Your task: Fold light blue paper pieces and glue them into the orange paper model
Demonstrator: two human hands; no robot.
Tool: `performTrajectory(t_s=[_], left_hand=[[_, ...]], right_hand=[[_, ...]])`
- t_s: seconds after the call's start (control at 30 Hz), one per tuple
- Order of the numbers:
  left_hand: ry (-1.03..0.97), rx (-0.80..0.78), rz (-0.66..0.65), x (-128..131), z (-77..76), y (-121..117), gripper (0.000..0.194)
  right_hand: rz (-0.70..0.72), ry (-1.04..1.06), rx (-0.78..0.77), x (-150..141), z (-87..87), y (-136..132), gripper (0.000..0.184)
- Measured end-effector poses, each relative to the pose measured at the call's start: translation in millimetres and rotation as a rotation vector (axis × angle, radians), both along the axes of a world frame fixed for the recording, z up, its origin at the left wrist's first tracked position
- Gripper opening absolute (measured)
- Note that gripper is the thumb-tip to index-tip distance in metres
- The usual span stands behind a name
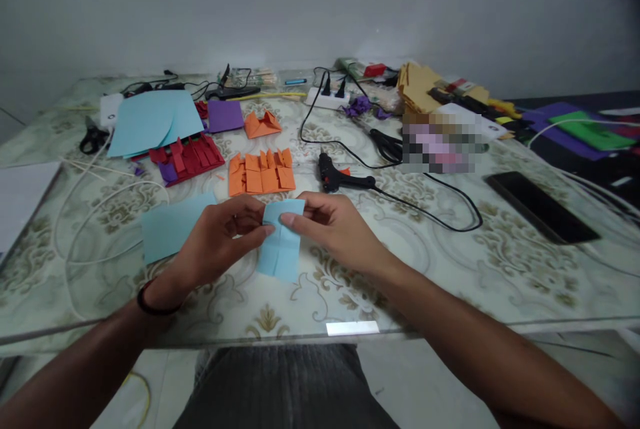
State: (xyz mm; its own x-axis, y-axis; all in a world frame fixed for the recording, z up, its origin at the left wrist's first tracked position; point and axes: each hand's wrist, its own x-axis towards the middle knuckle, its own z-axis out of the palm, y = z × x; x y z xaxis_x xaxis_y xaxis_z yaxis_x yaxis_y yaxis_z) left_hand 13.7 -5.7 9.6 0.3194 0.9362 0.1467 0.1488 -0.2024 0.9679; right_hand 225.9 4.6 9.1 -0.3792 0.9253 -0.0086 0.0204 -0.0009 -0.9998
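The left hand (220,234) and right hand (336,223) pinched a creased, rectangular light-blue paper (280,257) between thumbs and fingers, above the glossy, flower-patterned table (425,242).

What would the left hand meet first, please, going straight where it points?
Beyond the blue paper it holds, the left hand would probably meet the right hand first, though depth is unclear.
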Motion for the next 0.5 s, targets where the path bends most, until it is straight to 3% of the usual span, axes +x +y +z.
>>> performTrajectory(t_s=[0.2, 0.5], left_hand=[[0.022, 0.086, 0.032, 1, -4.7, -1, 0.011], [0.141, 0.066, 0.129, 3, 10.9, -3, 0.023]], right_hand=[[0.044, 0.024, -0.027, 0, -0.2, -1, 0.039], [0.047, -0.011, -0.006, 0, 0.8, -3, 0.035]])
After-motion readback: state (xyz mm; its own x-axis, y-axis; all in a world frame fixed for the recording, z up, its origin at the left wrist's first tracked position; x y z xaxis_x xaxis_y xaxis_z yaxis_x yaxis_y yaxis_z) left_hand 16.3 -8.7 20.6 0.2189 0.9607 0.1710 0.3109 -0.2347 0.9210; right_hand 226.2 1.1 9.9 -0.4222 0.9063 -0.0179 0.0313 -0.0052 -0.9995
